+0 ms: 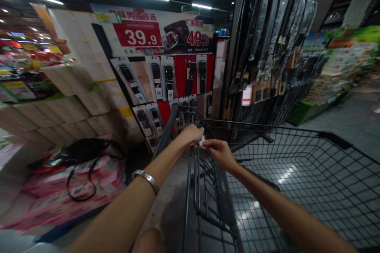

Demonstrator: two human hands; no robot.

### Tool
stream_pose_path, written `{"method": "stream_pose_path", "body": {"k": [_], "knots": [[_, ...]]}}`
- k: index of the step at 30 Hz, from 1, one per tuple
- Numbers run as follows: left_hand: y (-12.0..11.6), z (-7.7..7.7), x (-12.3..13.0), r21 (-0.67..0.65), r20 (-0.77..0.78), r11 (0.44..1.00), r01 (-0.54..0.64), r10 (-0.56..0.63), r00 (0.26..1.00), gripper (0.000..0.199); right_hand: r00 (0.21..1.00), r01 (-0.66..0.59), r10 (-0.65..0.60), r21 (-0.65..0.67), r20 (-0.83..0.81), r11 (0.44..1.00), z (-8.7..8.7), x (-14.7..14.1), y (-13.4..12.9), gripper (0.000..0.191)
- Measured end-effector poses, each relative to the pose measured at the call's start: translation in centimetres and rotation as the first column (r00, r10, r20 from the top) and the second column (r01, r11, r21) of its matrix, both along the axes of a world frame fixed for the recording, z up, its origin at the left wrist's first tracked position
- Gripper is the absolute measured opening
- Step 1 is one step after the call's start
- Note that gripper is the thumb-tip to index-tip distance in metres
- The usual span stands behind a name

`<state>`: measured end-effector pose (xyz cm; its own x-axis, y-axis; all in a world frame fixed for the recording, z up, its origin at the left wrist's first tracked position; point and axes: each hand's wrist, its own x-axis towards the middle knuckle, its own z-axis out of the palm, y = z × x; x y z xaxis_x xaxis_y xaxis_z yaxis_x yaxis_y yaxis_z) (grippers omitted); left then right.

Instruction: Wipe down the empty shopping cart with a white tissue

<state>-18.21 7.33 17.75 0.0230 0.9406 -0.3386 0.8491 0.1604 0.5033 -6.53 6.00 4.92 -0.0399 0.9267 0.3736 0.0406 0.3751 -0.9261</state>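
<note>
Both hands meet above the dark wire shopping cart (297, 158), at its handle end. A small white piece (202, 142), crumpled like tissue or cloth, sits between them; its exact kind is too small to make out. My left hand (191, 134), a silver bracelet on its wrist, is closed on one side of the piece, its fingertips partly hidden. From the other side, my right hand (220, 152) pinches the white piece between thumb and fingers. The cart's handle (166, 132) runs just left of my left hand.
Packaged belts (156, 81) hang on a rack under a price sign (142, 37). Wrapped long dark goods (276, 19) hang at right. Paper-roll packs (65, 112) are stacked at left, above pink packages (86, 178) with a black bag (86, 148) on top.
</note>
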Motion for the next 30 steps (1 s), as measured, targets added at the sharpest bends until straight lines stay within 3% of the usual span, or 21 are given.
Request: {"method": "stream_pose_path", "body": {"k": [9, 13, 18, 25, 30], "knots": [[-0.3, 0.1, -0.1, 0.034, -0.055, 0.999, 0.018, -0.016, 0.998, 0.043, 0.997, -0.072, 0.066, -0.127, -0.047, 0.989, 0.3, 0.6, -0.3, 0.011], [-0.1, -0.1, -0.1, 0.052, -0.05, 0.999, 0.013, -0.01, 0.999, 0.043, 0.995, -0.05, 0.044, 0.062, 0.094, 0.997, 0.4, 0.7, -0.2, 0.013], [0.4, -0.6, -0.2, 0.05, -0.041, 0.998, 0.021, -0.019, 0.999, 0.043, 0.923, -0.119, -0.027, 0.352, 0.383, 0.928, 1.0, 0.8, 0.6, 0.029], [0.5, -0.5, -0.1, 0.04, -0.054, 0.999, 0.002, 0.0, 0.999, 0.042, 0.709, -0.262, -0.174, 0.484, 0.684, 0.835, 1.3, 0.8, 1.9, 0.036], [0.6, -0.5, -0.1, 0.036, -0.024, 0.999, -0.022, 0.023, 0.999, 0.041, 0.615, -0.316, -0.279, 0.555, 0.737, 0.769, 1.3, 1.0, 2.0, 0.025]]}}
